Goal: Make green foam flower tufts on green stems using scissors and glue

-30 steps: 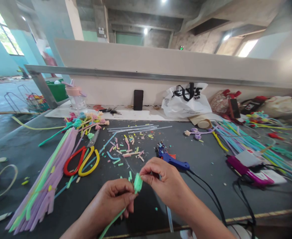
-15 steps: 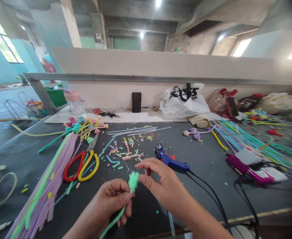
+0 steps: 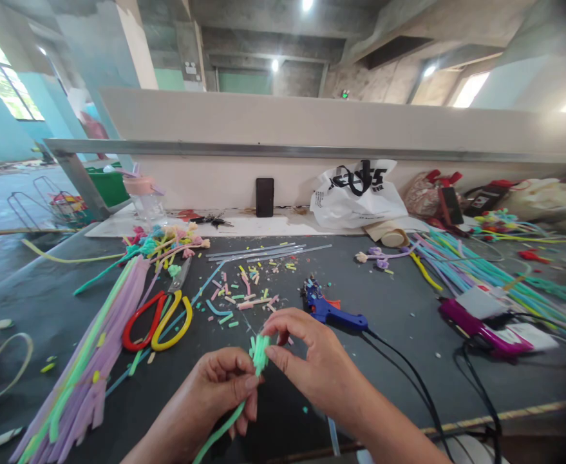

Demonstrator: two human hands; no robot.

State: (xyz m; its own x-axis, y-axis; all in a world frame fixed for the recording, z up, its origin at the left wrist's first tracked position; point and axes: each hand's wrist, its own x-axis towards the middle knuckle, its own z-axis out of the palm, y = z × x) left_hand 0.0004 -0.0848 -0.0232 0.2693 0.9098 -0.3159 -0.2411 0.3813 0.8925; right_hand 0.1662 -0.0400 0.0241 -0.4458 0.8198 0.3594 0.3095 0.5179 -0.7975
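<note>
One ragged mint-green tuft (image 3: 259, 351), many-tipped, tops a bent green stem (image 3: 219, 433) over the near middle of the worktop (image 3: 389, 393). The left hand (image 3: 227, 385) pinches the stem just below the tuft, grip closed; the right hand (image 3: 306, 354) meets the tuft's right side, grip part-curled, whether clasping it I cannot tell. Offcuts (image 3: 254, 302) lie beyond, scissors (image 3: 157, 320) left, a blue glue gun (image 3: 338, 316) right.

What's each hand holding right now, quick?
Left hand: closed, holding the green stem just below its tufted top.
Right hand: fingers curled at the tufted top's edge; can't tell if they're gripping it.
</note>
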